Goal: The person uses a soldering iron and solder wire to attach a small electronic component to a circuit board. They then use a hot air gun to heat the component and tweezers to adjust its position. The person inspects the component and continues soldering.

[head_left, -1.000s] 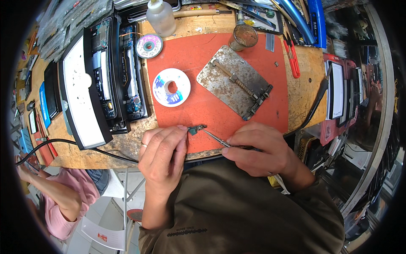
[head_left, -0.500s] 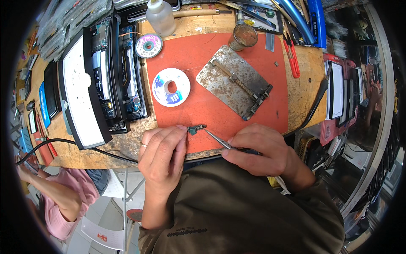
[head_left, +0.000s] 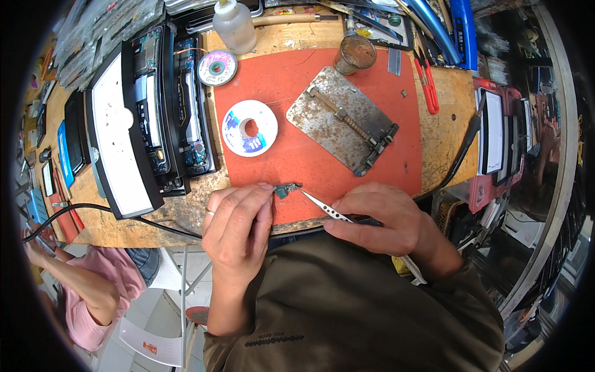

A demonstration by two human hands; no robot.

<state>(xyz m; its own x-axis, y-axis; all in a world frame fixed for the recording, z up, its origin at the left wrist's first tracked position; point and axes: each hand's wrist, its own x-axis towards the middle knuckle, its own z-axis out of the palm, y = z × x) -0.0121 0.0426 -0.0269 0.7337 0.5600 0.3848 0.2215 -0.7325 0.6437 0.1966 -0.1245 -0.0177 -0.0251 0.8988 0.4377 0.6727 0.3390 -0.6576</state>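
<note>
Between the thumb and fingers of my left hand (head_left: 238, 223) is a small green circuit board (head_left: 284, 191), held at its left end just over the near edge of the red mat (head_left: 334, 204). Metal parts show at the board's right end. My right hand (head_left: 381, 220) is closed around a pair of silver tweezers (head_left: 331, 211) with holes along the arm. Their tips reach the board's right end; whether they grip anything there is too small to tell. Beyond lies a rusty metal board holder (head_left: 338, 118) with a clamp bar, and left of it a white spool of wire (head_left: 250, 128).
A smaller spool (head_left: 217, 67), a clear bottle (head_left: 235, 28) and a brown cup (head_left: 356, 54) stand farther back. Left are boxes with opened phones (head_left: 197, 111). Red-handled pliers (head_left: 429, 90) and a black cable (head_left: 468, 146) lie right. A person in pink (head_left: 102, 288) sits at lower left.
The tweezers have turned slightly in my right hand, so their holed flat side now shows. My left hand and the small board stay almost in place.
</note>
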